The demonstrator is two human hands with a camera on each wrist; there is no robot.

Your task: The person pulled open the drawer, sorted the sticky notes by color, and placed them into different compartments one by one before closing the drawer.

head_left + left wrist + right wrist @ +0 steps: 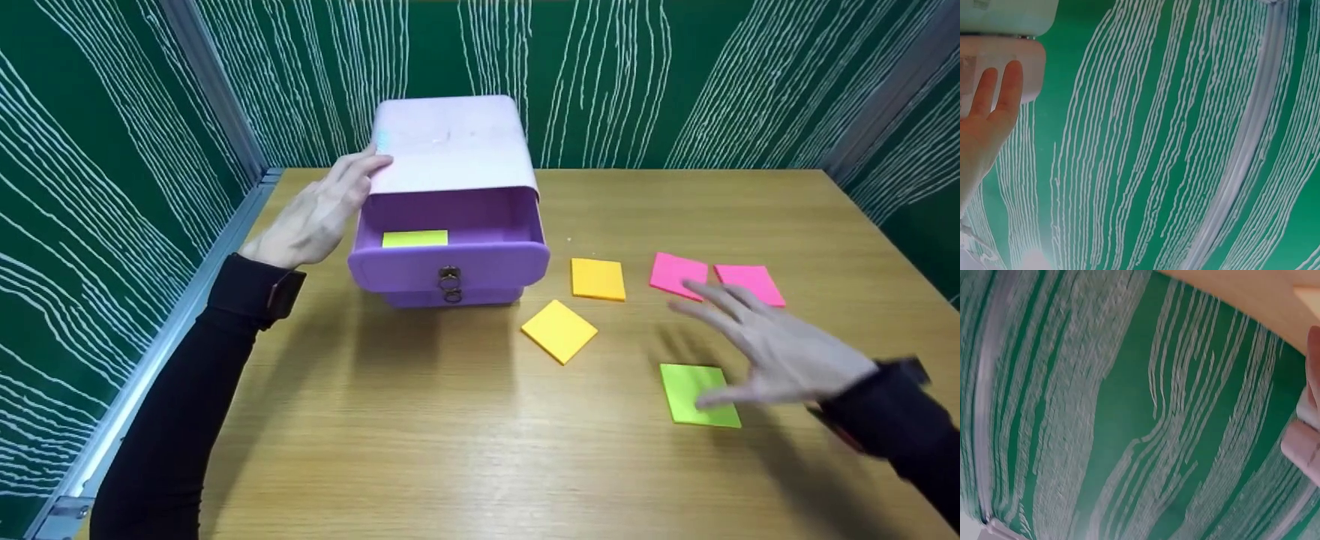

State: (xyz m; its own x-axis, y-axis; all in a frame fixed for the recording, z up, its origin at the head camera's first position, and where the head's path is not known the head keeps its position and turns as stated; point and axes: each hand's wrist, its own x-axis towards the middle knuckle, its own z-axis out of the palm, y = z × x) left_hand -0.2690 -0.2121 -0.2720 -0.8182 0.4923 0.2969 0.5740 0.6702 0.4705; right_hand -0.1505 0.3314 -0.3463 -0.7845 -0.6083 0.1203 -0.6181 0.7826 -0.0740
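Observation:
A small purple drawer box (454,142) with a pale top stands at the back left of the table. Its upper drawer (397,268) is pulled out, and a yellow-green sticky note pad (415,238) shows inside. My left hand (322,206) rests against the box's left side, fingertips at the top edge; the left wrist view shows its fingers (1009,84) straight along the wall. My right hand (780,352), slightly blurred, is spread over a lime green sticky note pad (686,394), holding nothing. In the right wrist view only a sliver of this hand (1314,363) appears.
Two orange sticky note pads (598,279) lie right of the box, one turned cornerwise. Two pink pads (752,285) lie farther right, behind the right hand. Green walls with white wavy lines (600,82) enclose the wooden table (450,450), with a metal rail (161,322) along the left.

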